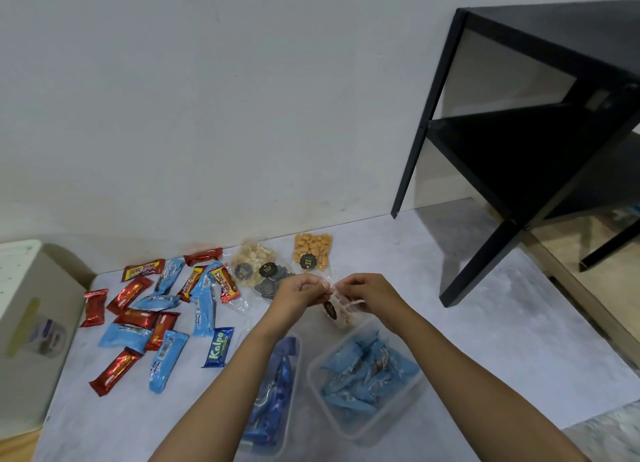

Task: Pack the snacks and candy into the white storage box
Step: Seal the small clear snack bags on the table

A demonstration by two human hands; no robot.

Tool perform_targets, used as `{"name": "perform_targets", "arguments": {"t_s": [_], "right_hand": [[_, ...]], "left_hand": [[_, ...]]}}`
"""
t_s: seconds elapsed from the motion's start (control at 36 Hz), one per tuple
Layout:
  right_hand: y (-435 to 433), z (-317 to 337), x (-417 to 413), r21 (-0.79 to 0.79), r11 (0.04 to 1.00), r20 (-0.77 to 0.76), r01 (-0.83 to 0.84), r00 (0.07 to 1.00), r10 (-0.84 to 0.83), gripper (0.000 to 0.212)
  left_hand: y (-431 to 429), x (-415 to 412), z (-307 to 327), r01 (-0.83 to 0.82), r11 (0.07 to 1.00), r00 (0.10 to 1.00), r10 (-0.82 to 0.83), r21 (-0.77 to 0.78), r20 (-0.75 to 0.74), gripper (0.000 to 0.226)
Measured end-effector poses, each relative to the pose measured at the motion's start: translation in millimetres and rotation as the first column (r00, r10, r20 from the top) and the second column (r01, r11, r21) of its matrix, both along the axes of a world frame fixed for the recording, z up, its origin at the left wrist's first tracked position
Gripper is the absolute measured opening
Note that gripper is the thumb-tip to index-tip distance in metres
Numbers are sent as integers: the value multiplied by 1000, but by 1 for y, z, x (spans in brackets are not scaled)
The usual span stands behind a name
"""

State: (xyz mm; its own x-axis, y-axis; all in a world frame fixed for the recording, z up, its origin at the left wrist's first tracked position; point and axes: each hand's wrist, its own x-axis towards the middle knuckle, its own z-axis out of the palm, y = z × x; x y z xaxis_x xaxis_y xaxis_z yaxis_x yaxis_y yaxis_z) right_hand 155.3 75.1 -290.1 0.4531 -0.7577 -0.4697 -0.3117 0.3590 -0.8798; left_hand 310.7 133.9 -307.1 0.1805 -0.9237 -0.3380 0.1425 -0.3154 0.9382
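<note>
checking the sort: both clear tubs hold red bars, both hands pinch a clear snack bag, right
No: the head view shows the left tub and right tub holding blue-wrapped snacks, not red ones. Left hand and right hand do pinch the clear snack bag.

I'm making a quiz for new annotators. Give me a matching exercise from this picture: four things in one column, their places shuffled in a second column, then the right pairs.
Things
1. clear bag
2. Kalpa bar
3. orange snack bag
4. white box

Places
A. at the far left edge
B. at the back, by the wall
C. pinched between the left hand and the right hand
D. lying flat, just left of the left tub

Pairs: 1-C; 2-D; 3-B; 4-A
</note>
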Motion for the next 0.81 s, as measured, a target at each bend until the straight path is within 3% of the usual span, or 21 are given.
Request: {"name": "perform_targets", "arguments": {"t_s": [0.11,0.31,0.53,0.81], "right_hand": [[0,0,1,51,998,-4,33,999,-33,12],[-3,3,-4,-80,997,7,-18,1000,18,10],[-4,7,-16,48,992,162,-115,981,106,25],[-9,2,-18,46,991,157,-125,981,116,25]], "left_hand": [[-2,-2,3,27,1000,998,-27,0,50,7],[-2,0,7,21,1000,997,-19,-21,80,10],[1,6,8,30,999,997,-28,-28,67,12],[0,7,6,20,999,1000,-20,-40,-13,6]]}}
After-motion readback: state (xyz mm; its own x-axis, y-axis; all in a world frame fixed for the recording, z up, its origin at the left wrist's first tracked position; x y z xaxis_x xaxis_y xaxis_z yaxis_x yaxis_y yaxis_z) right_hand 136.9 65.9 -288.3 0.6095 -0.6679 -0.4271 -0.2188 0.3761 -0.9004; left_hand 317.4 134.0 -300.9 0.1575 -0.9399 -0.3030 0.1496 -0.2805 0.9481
